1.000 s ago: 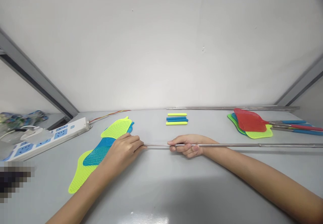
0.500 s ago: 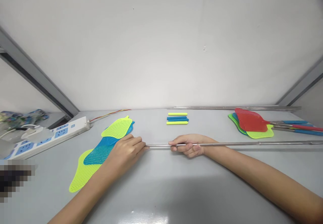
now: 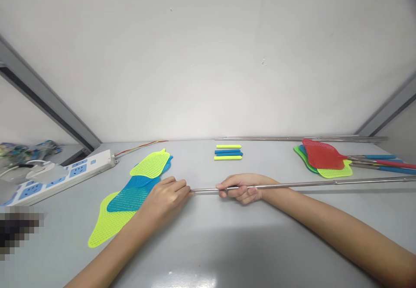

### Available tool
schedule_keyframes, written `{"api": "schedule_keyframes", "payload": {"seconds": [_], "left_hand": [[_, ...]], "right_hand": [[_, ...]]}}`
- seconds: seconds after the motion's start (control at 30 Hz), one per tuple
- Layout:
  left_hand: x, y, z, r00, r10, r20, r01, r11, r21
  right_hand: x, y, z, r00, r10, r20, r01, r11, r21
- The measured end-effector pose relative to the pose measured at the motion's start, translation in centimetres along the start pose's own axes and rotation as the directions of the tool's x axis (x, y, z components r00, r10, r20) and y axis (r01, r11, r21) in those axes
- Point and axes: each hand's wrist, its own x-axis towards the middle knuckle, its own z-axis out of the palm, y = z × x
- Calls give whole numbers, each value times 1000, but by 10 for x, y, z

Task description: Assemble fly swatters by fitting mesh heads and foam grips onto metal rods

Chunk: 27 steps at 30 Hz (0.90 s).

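Metal rod (image 3: 312, 184) held crosswise above the tabletop (image 3: 182, 244)
In the head view, my left hand (image 3: 169, 196) pinches its left end, my right hand (image 3: 242, 189) grips it just rightward; its long axis runs right, out of frame.

The upper part of the view is filled by a plain white wall (image 3: 195, 63), marked by a few small chips (image 3: 264, 62). It is flanked by a slanting grey post at the left (image 3: 48, 96) and another at the right (image 3: 393, 105). Below, a smooth grey desk (image 3: 195, 231) is set against the wall. Bright light (image 3: 183, 280) is reflected low on its surface, beside a soft, broad shadow (image 3: 247, 244).
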Motion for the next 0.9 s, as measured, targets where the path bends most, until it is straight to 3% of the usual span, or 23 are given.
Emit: {"api": "schedule_keyframes", "payload": {"seconds": [0.4, 0.7, 0.9], "left_hand": [[-1, -9, -4, 999, -53, 10, 54, 988, -142], [2, -15, -13, 976, -170, 137, 208, 915, -344], [1, -21, -17, 976, -132, 176, 184, 927, -326]], "right_hand": [[1, -2, 4, 999, -33, -13, 33, 999, -4], [1, -2, 4, 999, -31, -18, 32, 999, 19], [2, -2, 4, 999, -33, 1, 33, 999, 38]]}}
